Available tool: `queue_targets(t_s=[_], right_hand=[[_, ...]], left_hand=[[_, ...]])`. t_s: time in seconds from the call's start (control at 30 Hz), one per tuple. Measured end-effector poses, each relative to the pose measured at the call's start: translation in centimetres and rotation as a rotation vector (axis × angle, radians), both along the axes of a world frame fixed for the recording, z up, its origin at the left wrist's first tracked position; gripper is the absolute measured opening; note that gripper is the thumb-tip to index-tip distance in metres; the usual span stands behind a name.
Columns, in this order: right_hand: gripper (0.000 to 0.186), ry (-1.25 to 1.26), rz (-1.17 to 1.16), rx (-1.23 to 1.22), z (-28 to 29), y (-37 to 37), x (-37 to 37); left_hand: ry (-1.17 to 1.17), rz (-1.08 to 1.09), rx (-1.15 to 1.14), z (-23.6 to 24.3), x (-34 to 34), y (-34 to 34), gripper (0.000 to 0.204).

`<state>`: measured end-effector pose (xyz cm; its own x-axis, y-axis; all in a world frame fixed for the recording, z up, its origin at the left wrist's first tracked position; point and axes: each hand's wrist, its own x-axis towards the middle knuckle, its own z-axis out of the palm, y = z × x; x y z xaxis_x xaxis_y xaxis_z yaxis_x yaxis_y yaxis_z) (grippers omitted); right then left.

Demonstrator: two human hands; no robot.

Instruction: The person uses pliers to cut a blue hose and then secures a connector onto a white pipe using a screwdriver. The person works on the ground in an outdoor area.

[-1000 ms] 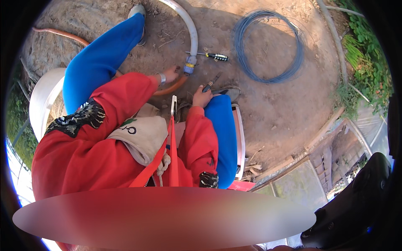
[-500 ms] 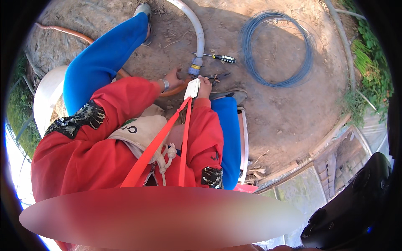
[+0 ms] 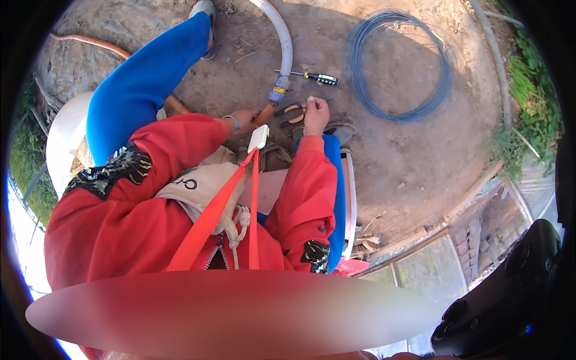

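Note:
A pale grey hose (image 3: 285, 45) curves down to a blue-grey coupling with a yellow band (image 3: 278, 91), where an orange hose (image 3: 264, 114) joins it. My left hand (image 3: 245, 119) is closed on the orange hose just below this joint, its fingers partly hidden. To the right, my right hand (image 3: 317, 116) is raised with thumb and fingertips pinched together; whatever they hold is too small to make out. Pliers with orange and black handles (image 3: 291, 112) lie between the joint and my right hand. A screwdriver with a black and yellow handle (image 3: 322, 78) rests on the soil beyond.
A coil of blue-grey wire (image 3: 355, 66) lies on the ground at the right. The white tag (image 3: 258, 138) on a red strap hangs before my chest. My blue-trousered legs (image 3: 144, 78) flank the work. Green plants (image 3: 528, 90) edge the far right.
My right hand has moved from beside the joint to the right and slightly up. My left hand has moved onto the orange hose. The tag has swung left and down, and the pliers' handles are now uncovered.

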<state>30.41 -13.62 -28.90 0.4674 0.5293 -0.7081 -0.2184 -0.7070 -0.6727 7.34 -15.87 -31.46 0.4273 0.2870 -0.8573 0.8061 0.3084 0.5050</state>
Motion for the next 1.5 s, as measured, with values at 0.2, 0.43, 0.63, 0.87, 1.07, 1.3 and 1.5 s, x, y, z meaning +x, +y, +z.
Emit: queue_targets(t_s=[0.2, 0.43, 0.63, 0.87, 1.07, 1.3, 1.5], right_hand=[[0.016, -0.392, 0.64, 0.296, 4.1, 5.1, -2.9], [0.02, -0.337, 0.978, 0.076, 5.3, 9.7, -4.5], [0.024, -0.251, 0.933, 0.059, 4.3, 8.2, -3.0], [0.041, -0.351, 0.546, -0.114, 4.3, 0.9, -4.3], [0.051, -0.631, 1.009, -0.241, 3.0, 1.3, -6.4], [0.048, -0.606, 1.287, -0.145, 2.1, 3.3, -4.6], [0.049, -0.605, 1.364, -0.13, 0.6, 3.9, -4.5]], left_hand=[[0.058, 0.326, 0.064, 2.6, 1.1, 1.9, 0.075], [-0.161, 0.631, 0.485, 3.8, 1.9, 8.2, 0.084], [-0.209, 0.154, 0.535, 5.0, 3.1, 11.8, 0.04], [-0.105, -0.034, 0.459, 7.8, 5.7, 13.8, 0.027], [-0.184, -0.076, 0.605, 9.3, 5.4, 12.4, 0.025], [-0.144, 0.079, 0.394, 8.0, 4.9, 13.7, 0.028], [-0.096, 0.067, 0.353, 6.1, 5.2, 15.5, 0.026]])
